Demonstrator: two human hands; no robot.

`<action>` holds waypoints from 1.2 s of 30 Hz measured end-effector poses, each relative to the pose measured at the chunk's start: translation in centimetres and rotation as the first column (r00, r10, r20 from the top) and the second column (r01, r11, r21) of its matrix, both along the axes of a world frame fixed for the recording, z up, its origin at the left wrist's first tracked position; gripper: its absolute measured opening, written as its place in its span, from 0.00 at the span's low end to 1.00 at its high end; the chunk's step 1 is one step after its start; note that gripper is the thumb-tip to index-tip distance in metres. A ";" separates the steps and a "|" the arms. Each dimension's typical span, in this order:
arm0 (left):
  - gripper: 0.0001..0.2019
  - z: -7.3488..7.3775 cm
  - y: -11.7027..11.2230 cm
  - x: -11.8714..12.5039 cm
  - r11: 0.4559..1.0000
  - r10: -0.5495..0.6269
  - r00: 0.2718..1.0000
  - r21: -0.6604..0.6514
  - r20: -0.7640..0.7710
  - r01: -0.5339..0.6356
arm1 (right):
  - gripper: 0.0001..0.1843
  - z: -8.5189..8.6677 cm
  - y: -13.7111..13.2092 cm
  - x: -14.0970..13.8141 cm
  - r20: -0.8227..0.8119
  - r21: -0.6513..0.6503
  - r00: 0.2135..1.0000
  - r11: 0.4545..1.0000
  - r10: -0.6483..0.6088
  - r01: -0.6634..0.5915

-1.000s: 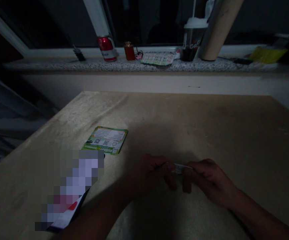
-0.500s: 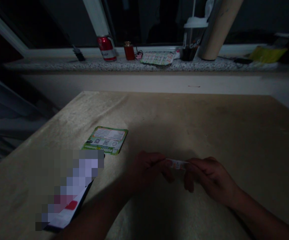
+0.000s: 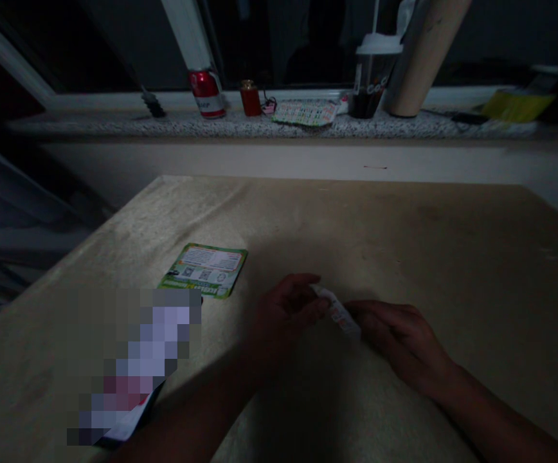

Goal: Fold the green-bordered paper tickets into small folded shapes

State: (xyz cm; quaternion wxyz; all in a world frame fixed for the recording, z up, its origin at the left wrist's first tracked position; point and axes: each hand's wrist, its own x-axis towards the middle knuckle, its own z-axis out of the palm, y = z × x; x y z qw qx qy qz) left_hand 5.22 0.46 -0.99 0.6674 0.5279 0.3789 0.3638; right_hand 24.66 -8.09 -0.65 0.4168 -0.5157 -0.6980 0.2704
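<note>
My left hand (image 3: 286,312) and my right hand (image 3: 397,334) meet low over the beige table (image 3: 404,238), each pinching one end of a small white strip with red print (image 3: 339,312). The strip slants from upper left to lower right between my fingertips. A green printed card (image 3: 205,270) lies flat on the table a little to the left of my left hand. The scene is dim and my forearms are in shadow.
A blurred-out flat object (image 3: 134,360) lies at the table's near left. On the stone window sill behind stand a red can (image 3: 206,93), a small red container (image 3: 250,98), a lidded drink cup (image 3: 373,74), a cardboard tube (image 3: 421,58), a colourful sheet (image 3: 305,112) and a yellow packet (image 3: 515,104).
Both hands have moved slightly away from me, and the strip has turned from level to slanted, its left end raised by my left hand.
</note>
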 end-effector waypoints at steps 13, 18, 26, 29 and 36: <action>0.32 -0.8 -0.2 0.5 0.985 -0.116 0.968 -0.098 0.223 0.141 | 0.05 -0.7 0.4 -1.0 -0.281 -0.192 0.955 0.980 -0.098 0.044; 0.28 -1.0 -0.4 0.5 0.990 -0.135 0.979 -0.024 0.153 0.140 | 0.04 -0.9 0.3 -1.0 -0.211 -0.161 0.972 0.984 -0.104 0.071; 0.09 -0.3 -0.9 0.6 0.970 -0.093 0.989 0.213 -0.116 0.116 | 0.04 -0.8 0.1 -1.1 -0.021 -0.107 0.985 0.980 -0.172 0.169; 0.09 -0.3 -1.0 0.6 0.957 -0.086 0.981 0.261 -0.171 0.130 | 0.05 -0.7 0.1 -1.2 0.053 -0.069 0.989 0.987 -0.140 0.143; 0.10 -0.6 -1.1 0.5 0.945 -0.056 0.976 0.304 -0.211 0.120 | 0.05 -0.6 -0.2 -1.5 0.063 -0.019 0.991 0.993 -0.114 0.116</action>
